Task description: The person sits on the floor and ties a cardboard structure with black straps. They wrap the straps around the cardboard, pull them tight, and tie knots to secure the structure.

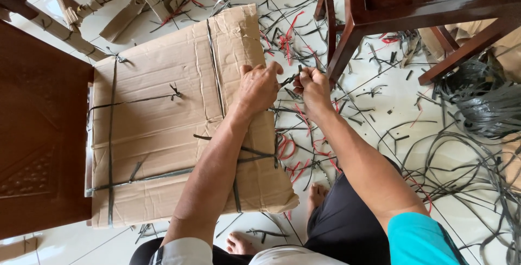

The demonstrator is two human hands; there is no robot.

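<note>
Bare feet [247, 241] and dark shorts [347, 227] mark your seat on the tiled floor [380, 107], nearest the camera. Your left hand [259, 87] rests on the right edge of the cardboard bundle [163, 118], its fingers curled narrow around a dark plastic strap [214, 64] that crosses the top. Your right hand [313, 87], just beside it, pinches the strap's loose end [287, 80] between thumb and fingertips. The bundle lies flat before you, bound by several straps. Beyond stand a dark wooden chair [358, 21] and, left, a carved wooden panel [38, 135]. Black and red strap offcuts [287, 40] litter the floor.
</note>
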